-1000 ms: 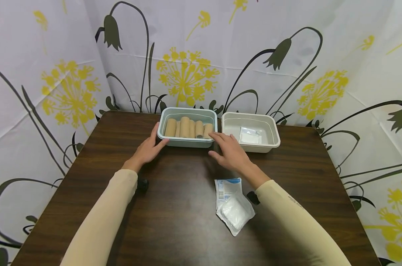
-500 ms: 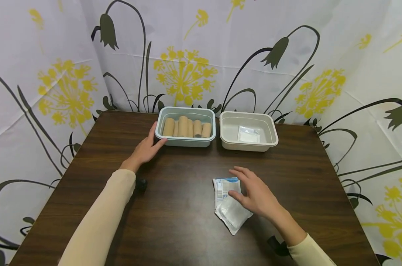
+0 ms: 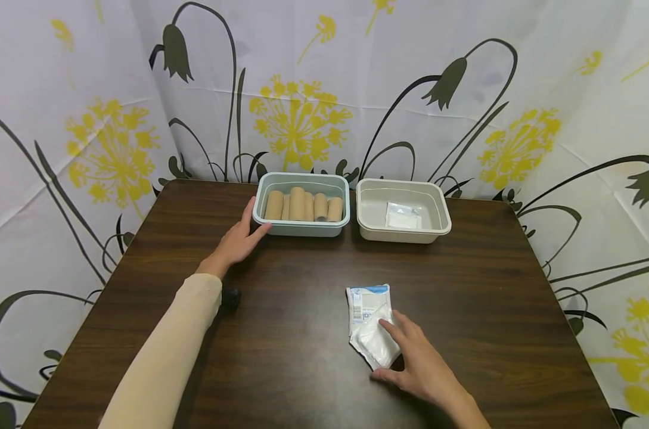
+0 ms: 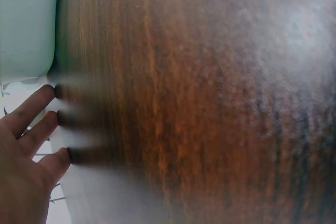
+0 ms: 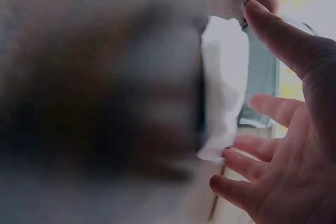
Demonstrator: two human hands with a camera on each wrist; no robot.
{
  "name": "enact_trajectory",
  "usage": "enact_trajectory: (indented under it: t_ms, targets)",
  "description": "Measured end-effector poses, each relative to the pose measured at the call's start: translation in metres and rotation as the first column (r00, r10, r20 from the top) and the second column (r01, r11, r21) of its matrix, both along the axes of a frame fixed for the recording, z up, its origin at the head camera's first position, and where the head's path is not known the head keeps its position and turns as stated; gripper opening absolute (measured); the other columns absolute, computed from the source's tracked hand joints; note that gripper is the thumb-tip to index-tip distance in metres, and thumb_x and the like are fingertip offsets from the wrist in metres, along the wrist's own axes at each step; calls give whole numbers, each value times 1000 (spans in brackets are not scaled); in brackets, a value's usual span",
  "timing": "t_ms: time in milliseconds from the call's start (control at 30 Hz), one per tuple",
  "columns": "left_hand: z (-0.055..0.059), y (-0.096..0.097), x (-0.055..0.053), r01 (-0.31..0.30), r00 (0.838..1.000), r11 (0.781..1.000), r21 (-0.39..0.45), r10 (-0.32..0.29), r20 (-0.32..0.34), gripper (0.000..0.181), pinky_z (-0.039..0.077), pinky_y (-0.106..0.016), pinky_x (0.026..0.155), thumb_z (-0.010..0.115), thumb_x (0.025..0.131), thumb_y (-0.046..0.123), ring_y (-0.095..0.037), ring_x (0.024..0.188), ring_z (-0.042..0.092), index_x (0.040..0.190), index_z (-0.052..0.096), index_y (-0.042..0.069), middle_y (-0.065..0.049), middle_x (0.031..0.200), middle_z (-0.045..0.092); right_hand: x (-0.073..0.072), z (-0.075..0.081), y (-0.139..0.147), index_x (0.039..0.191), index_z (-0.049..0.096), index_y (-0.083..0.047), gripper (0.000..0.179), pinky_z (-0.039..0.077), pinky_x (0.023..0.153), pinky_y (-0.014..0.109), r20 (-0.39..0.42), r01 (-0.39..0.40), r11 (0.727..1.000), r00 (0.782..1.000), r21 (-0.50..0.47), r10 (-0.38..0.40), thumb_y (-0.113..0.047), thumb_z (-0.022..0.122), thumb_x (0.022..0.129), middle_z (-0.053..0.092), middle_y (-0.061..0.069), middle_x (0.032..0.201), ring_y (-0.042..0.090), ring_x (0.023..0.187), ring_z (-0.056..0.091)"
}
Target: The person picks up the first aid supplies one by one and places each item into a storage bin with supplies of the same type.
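My left hand [image 3: 234,243] rests at the left end of a pale blue plastic bin [image 3: 304,230], thumb at its front rim. Several brown cardboard tubes [image 3: 297,204] lie inside it. In the left wrist view, three fingers of that hand [image 4: 29,153] show straight beside the bin. Over the right side of two flat packets on the table spreads my right hand [image 3: 419,360]. The upper packet is plain white [image 3: 376,338]; beneath it lies one with blue print and a barcode [image 3: 363,301]. The right wrist view shows the fingers [image 5: 247,165] spread right at the white packet's edge.
A cream plastic bin [image 3: 401,235] stands to the right of the blue one, holding a small white packet [image 3: 403,217]. Both are near the far edge of the dark wooden table [image 3: 281,322]. A flowered curtain [image 3: 394,47] hangs behind.
My right hand has left the blue bin's right end and come back toward me, down to the right side of the packets. My left hand has stayed at the bin.
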State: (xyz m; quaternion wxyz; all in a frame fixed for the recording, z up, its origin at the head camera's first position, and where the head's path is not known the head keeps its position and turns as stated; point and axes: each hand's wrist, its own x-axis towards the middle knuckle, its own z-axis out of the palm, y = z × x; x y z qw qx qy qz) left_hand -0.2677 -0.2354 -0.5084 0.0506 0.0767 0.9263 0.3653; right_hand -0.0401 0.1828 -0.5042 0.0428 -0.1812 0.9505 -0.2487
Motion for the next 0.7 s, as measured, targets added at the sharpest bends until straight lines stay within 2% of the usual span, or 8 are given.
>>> enact_trajectory:
  t_ms: [233, 467, 700]
  targets:
    - [0, 1, 0, -6, 1000, 1000, -3, 6, 0, 83, 24, -67, 106, 39, 95, 69, -46, 139, 29, 151, -17, 46, -17, 160, 20, 8, -10, -4, 142, 53, -16, 85, 40, 101, 56, -8, 60, 998, 998, 28, -60, -49, 86, 70, 32, 20, 154, 37, 139, 33]
    - [0, 1, 1, -13, 1000, 1000, -9, 13, -7, 84, 23, -67, 106, 39, 95, 68, -47, 140, 28, 153, -17, 43, -16, 161, 17, 8, -10, -10, 135, 59, -17, 75, 44, 96, 54, -12, 137, 991, 991, -2, -137, -40, 88, 70, 38, 19, 151, 37, 134, 38]
    - [0, 1, 0, -9, 1000, 1000, -6, 9, 1, 83, 23, -67, 106, 39, 94, 69, -46, 140, 27, 151, -17, 47, -14, 161, 17, 7, -10, -12, 124, 66, -11, 65, 45, 95, 51, -45, 162, 984, 985, -76, -165, -25, 90, 66, 44, 20, 145, 38, 127, 43]
